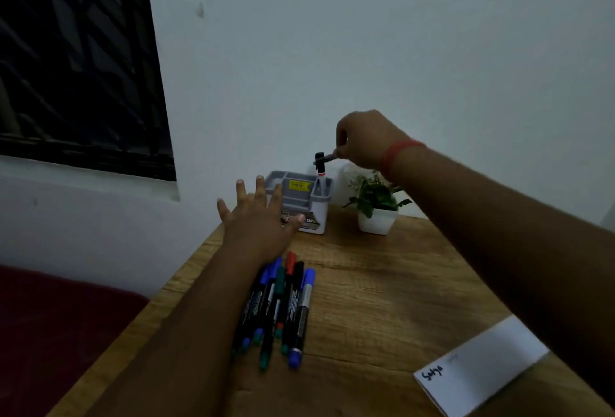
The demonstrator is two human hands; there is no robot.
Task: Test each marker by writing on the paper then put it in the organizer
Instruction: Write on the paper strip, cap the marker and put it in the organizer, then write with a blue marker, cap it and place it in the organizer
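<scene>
A grey and white organizer [293, 180] stands at the far edge of the wooden table. One marker [320, 167] with a black cap stands upright in its right compartment. My right hand [362, 138] hovers just above and right of it, fingers pinched on a dark marker [327, 157] held nearly level. My left hand [258, 220] is spread open in front of the organizer, touching its front. Several markers [283, 303] with blue, green, red and black caps lie in a bunch under my left forearm. White paper [479, 366] with handwriting lies at the near right.
A small potted plant [377, 205] in a white pot stands right of the organizer. The wall is close behind. A dark window is at the upper left, and a dark red seat sits beside the table's left edge.
</scene>
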